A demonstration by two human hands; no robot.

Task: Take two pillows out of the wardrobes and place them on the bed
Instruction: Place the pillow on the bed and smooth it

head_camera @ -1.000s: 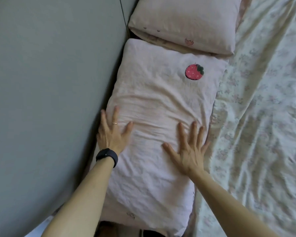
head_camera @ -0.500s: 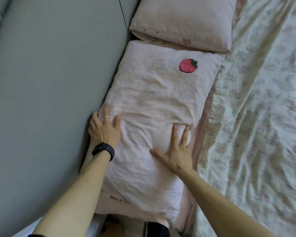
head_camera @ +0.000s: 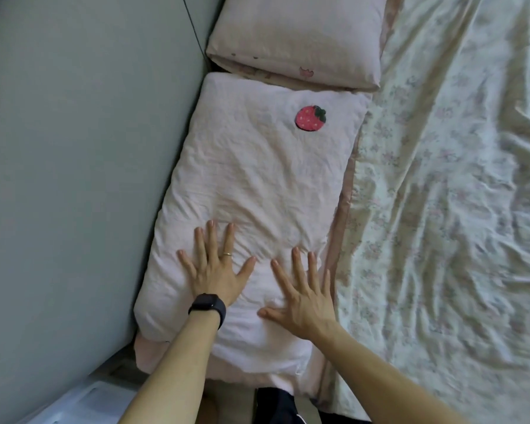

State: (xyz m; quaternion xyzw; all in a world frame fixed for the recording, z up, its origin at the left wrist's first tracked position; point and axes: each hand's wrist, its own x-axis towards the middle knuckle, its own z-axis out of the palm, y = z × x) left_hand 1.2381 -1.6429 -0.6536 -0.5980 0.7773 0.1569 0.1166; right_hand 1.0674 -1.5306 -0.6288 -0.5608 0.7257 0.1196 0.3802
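Note:
A pale pink pillow [head_camera: 257,185] with a red strawberry patch [head_camera: 310,117] lies flat on the bed, along the grey headboard. My left hand [head_camera: 216,267], with a black wristband and a ring, rests palm down on its near half, fingers spread. My right hand [head_camera: 303,295] presses flat beside it, near the pillow's right edge. Neither hand grips the cloth. A second pink pillow [head_camera: 297,35] lies just beyond, touching the first one's far end.
The grey padded headboard [head_camera: 74,179] runs along the left. A crumpled floral sheet [head_camera: 456,209] covers the bed to the right. A pale plastic box [head_camera: 74,405] and dark clothing [head_camera: 276,405] show at the bottom edge.
My left hand has moved from the pillow's left edge onto its top, fingers now spread. My right hand has slid slightly toward the near end. The pillow lies flatter.

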